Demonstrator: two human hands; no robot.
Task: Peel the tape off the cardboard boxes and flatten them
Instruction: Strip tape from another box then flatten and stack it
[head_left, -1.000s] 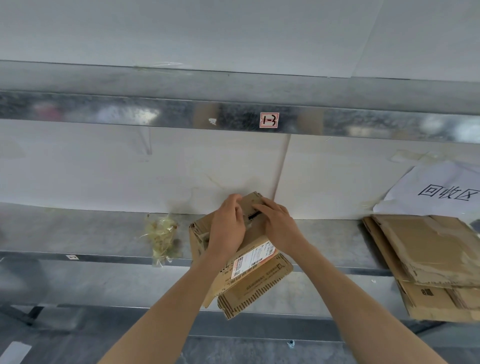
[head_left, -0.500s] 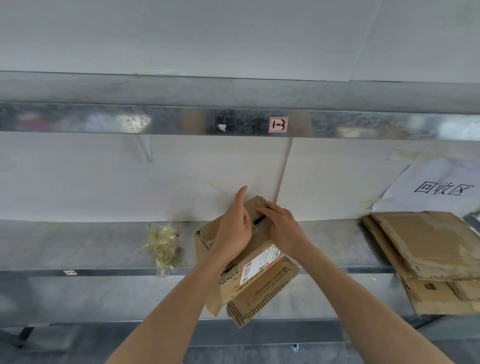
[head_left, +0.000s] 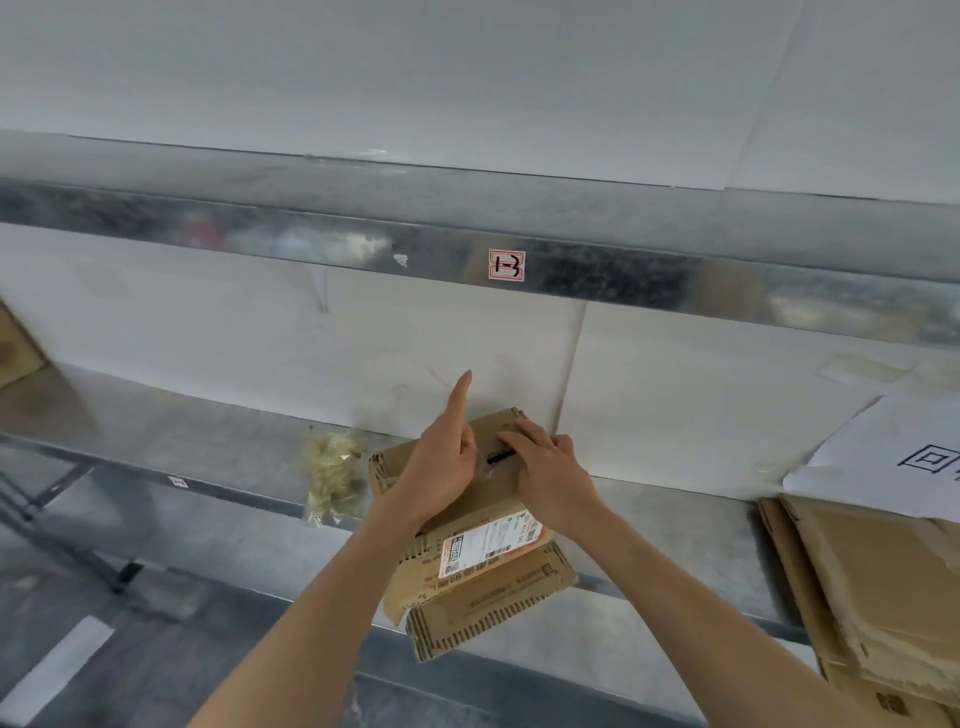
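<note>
The cardboard box (head_left: 467, 514) sits on the metal shelf (head_left: 649, 525), turned at an angle. Its lower flaps (head_left: 488, 608) hang out past the shelf's front edge. A white shipping label (head_left: 488, 543) is stuck to the side facing you, and there is a short dark slot (head_left: 501, 457) in the top.

Your left hand (head_left: 441, 467) lies over the left part of the box top with the index finger pointing straight up. The other fingers are hidden, so you cannot tell whether it grips anything. Your right hand (head_left: 550, 478) is on the right part of the top, fingers bent and fingertips down just beside the slot. You cannot tell whether they pinch tape or only press.

Just to the left of the box lies a crumpled wad of clear tape (head_left: 332, 478). Well to the right of the box is a stack of flattened cardboard (head_left: 872, 597), and a white paper sign (head_left: 893, 467) leans behind that stack. Above the box, on the edge of the upper shelf, is a small red-bordered tag marked 1-3 (head_left: 506, 265).
</note>
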